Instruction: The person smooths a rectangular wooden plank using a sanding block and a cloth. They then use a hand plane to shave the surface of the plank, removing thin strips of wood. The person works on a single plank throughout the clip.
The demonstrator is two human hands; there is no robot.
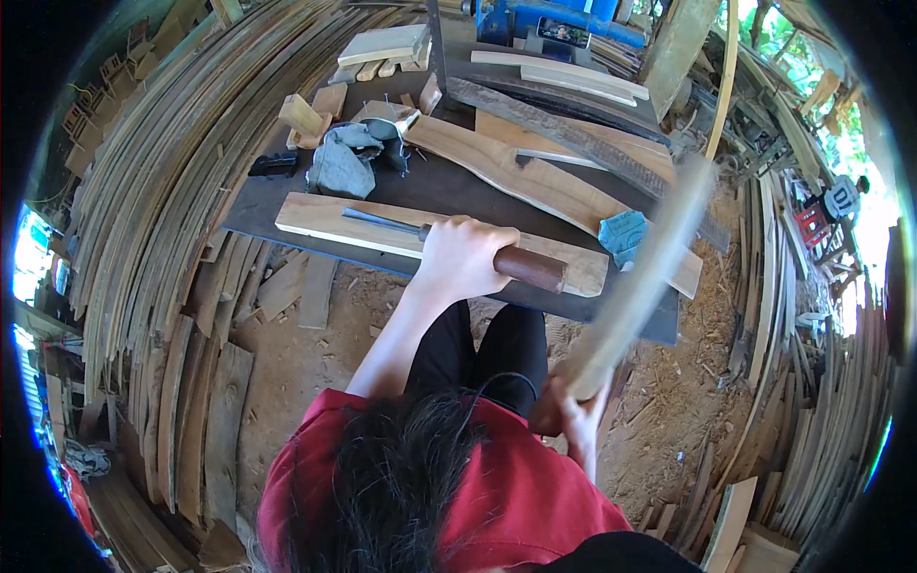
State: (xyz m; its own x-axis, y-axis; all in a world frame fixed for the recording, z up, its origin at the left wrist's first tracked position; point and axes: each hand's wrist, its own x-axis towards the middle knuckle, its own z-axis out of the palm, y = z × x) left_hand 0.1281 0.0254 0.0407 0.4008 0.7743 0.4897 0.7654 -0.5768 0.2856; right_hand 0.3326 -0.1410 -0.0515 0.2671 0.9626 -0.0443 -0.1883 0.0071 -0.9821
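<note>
My left hand is wrapped round a chisel with a brown wooden handle. The chisel lies nearly flat along a pale wooden board, its metal blade pointing left over the wood. This board rests along the near edge of a dark table. At the lower right, my right hand grips the lower end of a thick wooden stick. The stick is raised at a slant beside the table's right end, blurred by motion, and stands apart from the chisel handle.
A grey cloth and wood blocks lie behind the board. A long curved plank and a light-blue crumpled piece are farther right. Stacked planks line the left side. A person sits at the far right.
</note>
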